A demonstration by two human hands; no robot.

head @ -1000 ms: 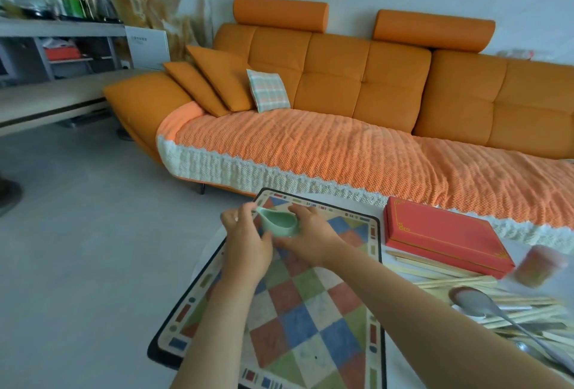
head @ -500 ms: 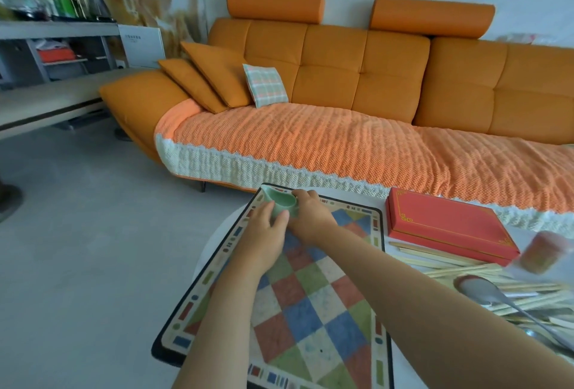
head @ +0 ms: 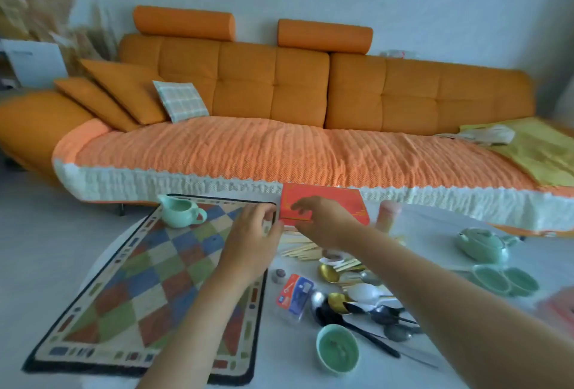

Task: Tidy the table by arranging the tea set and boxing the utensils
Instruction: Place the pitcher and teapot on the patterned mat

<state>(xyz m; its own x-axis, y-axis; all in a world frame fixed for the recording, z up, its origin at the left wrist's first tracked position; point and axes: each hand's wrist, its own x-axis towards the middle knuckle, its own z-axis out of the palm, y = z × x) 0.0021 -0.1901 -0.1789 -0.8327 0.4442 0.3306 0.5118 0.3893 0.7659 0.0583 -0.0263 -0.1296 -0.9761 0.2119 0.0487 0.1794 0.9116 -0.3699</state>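
one green pitcher (head: pixel 178 211) sits on the far left corner of the mat (head: pixel 149 295). right hand (head: pixel 323 221) fingers lie spread over one red box (head: pixel 329 202), grip too blurry to tell. left hand (head: pixel 251 239) loosely curled beside it, empty. one teapot (head: pixel 481 244), three cups (head: pixel 338 351).

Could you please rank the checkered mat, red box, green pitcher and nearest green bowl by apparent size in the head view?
1. checkered mat
2. red box
3. green pitcher and green bowl look alike; the bowl is nearer the camera, so unranked.
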